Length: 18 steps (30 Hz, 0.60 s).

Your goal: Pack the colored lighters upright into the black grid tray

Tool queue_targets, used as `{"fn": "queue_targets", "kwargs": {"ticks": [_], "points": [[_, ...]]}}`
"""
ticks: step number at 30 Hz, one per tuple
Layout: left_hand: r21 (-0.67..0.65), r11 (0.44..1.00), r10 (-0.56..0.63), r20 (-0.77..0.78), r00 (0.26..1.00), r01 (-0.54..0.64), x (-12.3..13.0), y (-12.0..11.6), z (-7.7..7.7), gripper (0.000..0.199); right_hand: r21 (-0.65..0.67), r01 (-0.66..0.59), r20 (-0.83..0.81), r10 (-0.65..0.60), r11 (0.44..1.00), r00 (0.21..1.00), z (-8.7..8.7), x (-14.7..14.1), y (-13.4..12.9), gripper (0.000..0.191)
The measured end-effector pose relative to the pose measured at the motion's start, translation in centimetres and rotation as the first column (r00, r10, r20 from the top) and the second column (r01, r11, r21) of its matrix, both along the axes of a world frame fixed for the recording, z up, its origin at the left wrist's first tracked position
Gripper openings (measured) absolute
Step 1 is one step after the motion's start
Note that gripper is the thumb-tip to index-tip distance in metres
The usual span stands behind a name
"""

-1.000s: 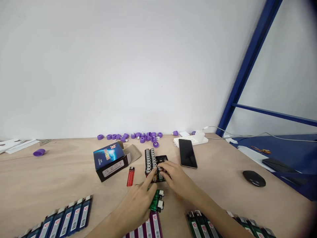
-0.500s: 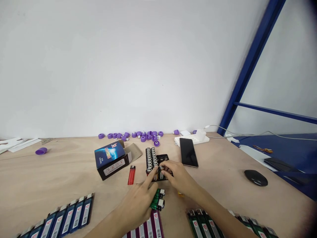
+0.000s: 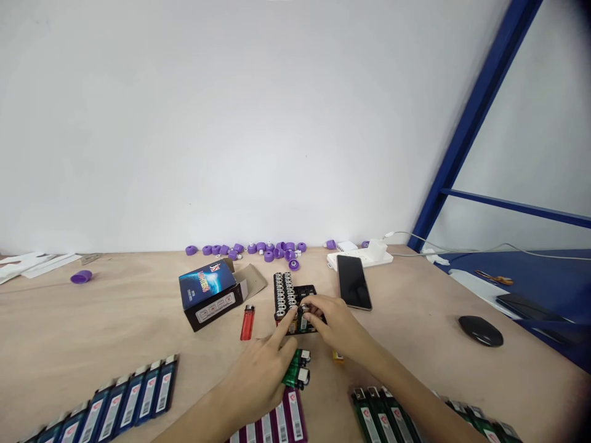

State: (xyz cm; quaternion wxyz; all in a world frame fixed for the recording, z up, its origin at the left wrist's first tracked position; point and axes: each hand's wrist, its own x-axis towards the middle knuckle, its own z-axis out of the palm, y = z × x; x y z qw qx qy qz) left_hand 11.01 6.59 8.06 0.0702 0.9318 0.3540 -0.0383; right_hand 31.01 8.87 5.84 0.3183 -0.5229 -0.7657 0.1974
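Observation:
My left hand (image 3: 256, 376) is closed around translucent green lighters (image 3: 292, 373), their metal tops sticking out to the right. Its index finger stretches forward and touches the lighters at the front of a black tray (image 3: 307, 290). Metal-topped lighters (image 3: 285, 294) stand upright in rows along the tray's left side. Over the tray's front right part, my right hand (image 3: 336, 321) pinches the top of a dark lighter with a white label (image 3: 303, 322). That lighter stands in the tray, partly covered by the fingers.
A blue-black box (image 3: 207, 292) with an open flap and a red lighter (image 3: 247, 323) lie left. Blue lighters (image 3: 132, 400), purple lighters (image 3: 294, 413) and dark green lighters (image 3: 382, 417) line the front. Purple caps (image 3: 278, 251), a phone (image 3: 353, 282) and a mouse (image 3: 481, 331) lie around.
The whole view has shifted slightly. Both hands keep nearly the same pose at the tray, and the right fingers still pinch the lighter there.

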Motion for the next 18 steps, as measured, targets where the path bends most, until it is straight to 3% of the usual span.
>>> {"fn": "queue_targets", "kwargs": {"ticks": [4, 6, 7, 8, 9, 10, 12, 13, 14, 15, 18], "points": [[-0.086, 0.994, 0.074, 0.154, 0.985, -0.061, -0.5, -0.4, -0.1, 0.048, -0.074, 0.04, -0.011, -0.041, 0.996, 0.999, 2.1, 1.4, -0.2, 0.014], [-0.224, 0.972, 0.153, 0.399, 0.904, -0.066, -0.5, -1.1, -0.2, 0.046, -0.172, 0.018, -0.007, -0.02, 0.985, 1.0, 3.2, 2.6, -0.5, 0.011], [-0.358, 0.932, 0.246, 0.515, 0.821, -0.055, -0.3, -1.7, -0.3, 0.039, -0.23, -0.009, -0.005, 0.008, 0.973, 1.0, 3.8, 3.1, -0.8, 0.008], [-0.528, 0.849, 0.381, 0.581, 0.719, -0.022, 0.0, -2.3, -0.3, 0.028, -0.284, -0.041, -0.004, 0.042, 0.958, 0.999, 4.3, 3.6, -1.0, 0.006], [-0.71, 0.704, 0.544, 0.567, 0.618, 0.032, 0.5, -2.8, -0.5, 0.026, -0.339, -0.076, -0.002, 0.08, 0.938, 0.997, 4.7, 4.0, -1.3, 0.006], [-0.863, 0.495, 0.7, 0.464, 0.544, 0.099, 1.0, -3.4, -0.6, 0.036, -0.392, -0.106, -0.001, 0.115, 0.914, 0.993, 5.2, 4.2, -1.7, 0.006], [-0.97, 0.084, 0.865, 0.185, 0.465, 0.23, 2.0, -4.2, -1.1, 0.047, -0.482, -0.162, -0.011, 0.179, 0.861, 0.984, 6.2, 4.4, -2.4, 0.007], [-0.958, -0.05, 0.891, 0.084, 0.447, 0.281, 2.5, -4.5, -1.4, 0.046, -0.516, -0.194, -0.026, 0.212, 0.834, 0.977, 6.8, 4.4, -2.8, 0.007], [-0.937, -0.125, 0.904, 0.027, 0.426, 0.325, 2.9, -4.7, -1.8, 0.041, -0.54, -0.225, -0.043, 0.24, 0.811, 0.97, 7.4, 4.3, -3.3, 0.008], [-0.916, -0.16, 0.913, 0.004, 0.408, 0.367, 3.1, -4.9, -2.2, 0.037, -0.555, -0.251, -0.063, 0.261, 0.793, 0.963, 7.9, 4.1, -3.7, 0.009], [-0.866, -0.164, 0.939, 0.009, 0.343, 0.472, 3.4, -5.4, -3.5, 0.035, -0.6, -0.304, -0.144, 0.274, 0.74, 0.951, 9.3, 3.5, -4.8, 0.01]]}}
